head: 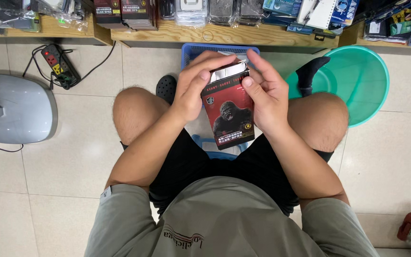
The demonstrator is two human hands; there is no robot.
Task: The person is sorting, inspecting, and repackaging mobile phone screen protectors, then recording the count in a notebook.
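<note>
Seated person's left hand (194, 88) and right hand (266, 93) both clamp one red box (227, 114) above one blue basket (191, 52).

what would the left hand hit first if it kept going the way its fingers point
The left hand points up and away from the body, over the top of the dark red box. Going straight on, it would likely meet the blue basket on the floor first, then the wooden shelf edge; depth is unclear.
</note>
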